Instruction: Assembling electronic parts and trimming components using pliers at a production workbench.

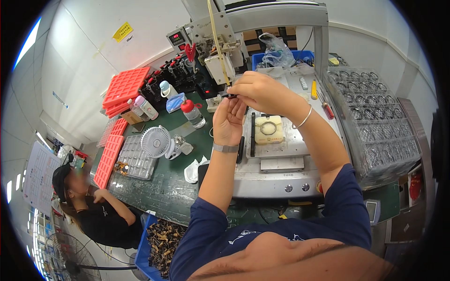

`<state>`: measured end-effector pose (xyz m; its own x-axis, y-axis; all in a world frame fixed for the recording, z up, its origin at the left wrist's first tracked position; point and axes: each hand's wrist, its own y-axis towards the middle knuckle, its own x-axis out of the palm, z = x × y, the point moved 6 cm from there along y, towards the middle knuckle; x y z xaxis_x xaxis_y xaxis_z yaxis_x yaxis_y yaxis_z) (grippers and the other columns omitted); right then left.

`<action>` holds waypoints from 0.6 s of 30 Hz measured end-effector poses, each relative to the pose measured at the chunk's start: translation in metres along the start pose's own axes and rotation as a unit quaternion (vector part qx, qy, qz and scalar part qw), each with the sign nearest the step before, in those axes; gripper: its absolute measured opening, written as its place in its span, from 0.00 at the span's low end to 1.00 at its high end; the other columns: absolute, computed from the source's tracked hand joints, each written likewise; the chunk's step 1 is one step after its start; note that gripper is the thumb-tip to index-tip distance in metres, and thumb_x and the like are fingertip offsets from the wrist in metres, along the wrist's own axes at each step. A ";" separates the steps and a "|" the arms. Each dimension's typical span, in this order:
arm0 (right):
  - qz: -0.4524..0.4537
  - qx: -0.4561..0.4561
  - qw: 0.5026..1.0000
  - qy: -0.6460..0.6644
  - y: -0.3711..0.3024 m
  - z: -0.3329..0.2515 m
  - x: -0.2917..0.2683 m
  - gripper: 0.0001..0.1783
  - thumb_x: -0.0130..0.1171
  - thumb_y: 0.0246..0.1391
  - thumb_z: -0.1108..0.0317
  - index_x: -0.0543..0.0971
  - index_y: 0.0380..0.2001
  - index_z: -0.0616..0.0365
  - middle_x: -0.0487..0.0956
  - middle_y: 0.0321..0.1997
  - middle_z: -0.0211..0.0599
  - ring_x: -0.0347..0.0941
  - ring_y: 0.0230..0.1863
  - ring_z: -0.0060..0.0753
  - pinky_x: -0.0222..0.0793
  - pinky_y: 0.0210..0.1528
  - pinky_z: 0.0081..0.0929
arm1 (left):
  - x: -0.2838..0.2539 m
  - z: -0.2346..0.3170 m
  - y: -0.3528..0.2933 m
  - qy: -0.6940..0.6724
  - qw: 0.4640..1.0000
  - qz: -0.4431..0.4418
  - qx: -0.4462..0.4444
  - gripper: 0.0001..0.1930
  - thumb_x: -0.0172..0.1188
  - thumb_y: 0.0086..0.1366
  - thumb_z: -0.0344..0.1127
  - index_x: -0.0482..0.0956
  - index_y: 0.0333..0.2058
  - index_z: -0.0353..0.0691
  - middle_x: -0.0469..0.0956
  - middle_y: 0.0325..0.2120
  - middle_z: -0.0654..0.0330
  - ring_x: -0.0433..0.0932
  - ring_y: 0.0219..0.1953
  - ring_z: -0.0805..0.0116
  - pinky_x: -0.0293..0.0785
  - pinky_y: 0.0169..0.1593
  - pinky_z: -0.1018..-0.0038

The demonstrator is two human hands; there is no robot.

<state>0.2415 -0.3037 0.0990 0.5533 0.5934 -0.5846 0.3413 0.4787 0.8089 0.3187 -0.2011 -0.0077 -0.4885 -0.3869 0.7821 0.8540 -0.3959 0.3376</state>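
Both my hands are raised together just below the head of a bench machine [218, 68]. My right hand [255, 90] pinches a small dark part [230, 95] at its fingertips. My left hand [228, 124], palm up, reaches the same part from below with bent fingers. The part sits right at the machine's lower tip, where a yellow tube [215, 35] comes down; its exact kind is too small to make out. Right of my left wrist, a dark ring [268, 128] lies on a pale yellow block [274, 136] on the machine's metal bed.
Stacked clear trays of rings [370, 103] stand at right. A yellow-handled cutter [314, 90] lies beyond my right forearm. At left are a red-capped bottle [193, 114], a small white fan [157, 142], red trays [124, 86] and a seated person [101, 210]. A blue bin [144, 241] holds many small pieces.
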 end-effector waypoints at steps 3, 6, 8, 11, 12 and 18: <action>-0.012 -0.011 1.000 -0.017 0.000 -0.002 0.003 0.13 0.60 0.42 0.76 0.81 0.36 0.62 0.80 0.32 0.38 0.74 0.38 0.40 0.71 0.44 0.32 | -0.002 -0.002 0.001 -0.021 1.000 0.008 -0.013 0.07 0.54 0.67 0.29 0.72 0.42 0.34 0.79 0.39 0.56 0.80 0.42 0.67 0.80 0.49 0.75; -0.020 0.002 1.000 -0.021 -0.001 0.000 0.004 0.13 0.60 0.42 0.76 0.81 0.35 0.61 0.80 0.32 0.37 0.74 0.38 0.39 0.71 0.44 0.31 | -0.005 -0.003 0.002 -0.002 1.000 0.020 -0.005 0.07 0.54 0.67 0.28 0.72 0.42 0.34 0.79 0.39 0.56 0.80 0.42 0.66 0.80 0.49 0.75; -0.023 -0.002 0.999 -0.022 -0.001 0.000 0.004 0.13 0.60 0.42 0.76 0.81 0.35 0.61 0.80 0.32 0.37 0.74 0.38 0.39 0.71 0.44 0.31 | -0.007 -0.003 0.004 -0.002 1.000 0.018 -0.003 0.06 0.54 0.67 0.28 0.72 0.42 0.34 0.79 0.39 0.55 0.80 0.43 0.66 0.80 0.49 0.75; -0.017 -0.004 1.000 -0.019 0.001 -0.003 0.001 0.13 0.60 0.42 0.76 0.81 0.35 0.61 0.80 0.31 0.37 0.74 0.38 0.39 0.71 0.44 0.31 | -0.006 -0.003 0.005 -0.016 1.000 0.004 0.000 0.08 0.55 0.67 0.29 0.73 0.42 0.34 0.79 0.39 0.55 0.80 0.44 0.66 0.80 0.50 0.73; -0.009 -0.002 1.000 -0.016 0.001 -0.002 0.000 0.12 0.60 0.42 0.76 0.82 0.35 0.61 0.80 0.31 0.37 0.74 0.38 0.39 0.71 0.44 0.31 | -0.004 -0.004 0.004 -0.033 0.999 0.009 -0.008 0.09 0.55 0.67 0.31 0.73 0.43 0.34 0.79 0.39 0.56 0.80 0.44 0.66 0.80 0.50 0.72; -0.018 0.002 1.000 -0.003 0.000 0.001 0.002 0.12 0.59 0.42 0.75 0.82 0.34 0.61 0.80 0.31 0.37 0.74 0.38 0.38 0.71 0.44 0.30 | -0.012 -0.010 0.005 -0.039 0.997 -0.010 -0.065 0.11 0.54 0.68 0.36 0.74 0.44 0.34 0.78 0.39 0.56 0.79 0.43 0.67 0.79 0.50 0.71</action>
<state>0.2430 -0.3028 0.0979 0.5452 0.5713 -0.6135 0.3648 0.4971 0.7872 0.3265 -0.2067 -0.0208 -0.4851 -0.3150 0.8157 0.8119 -0.5087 0.2864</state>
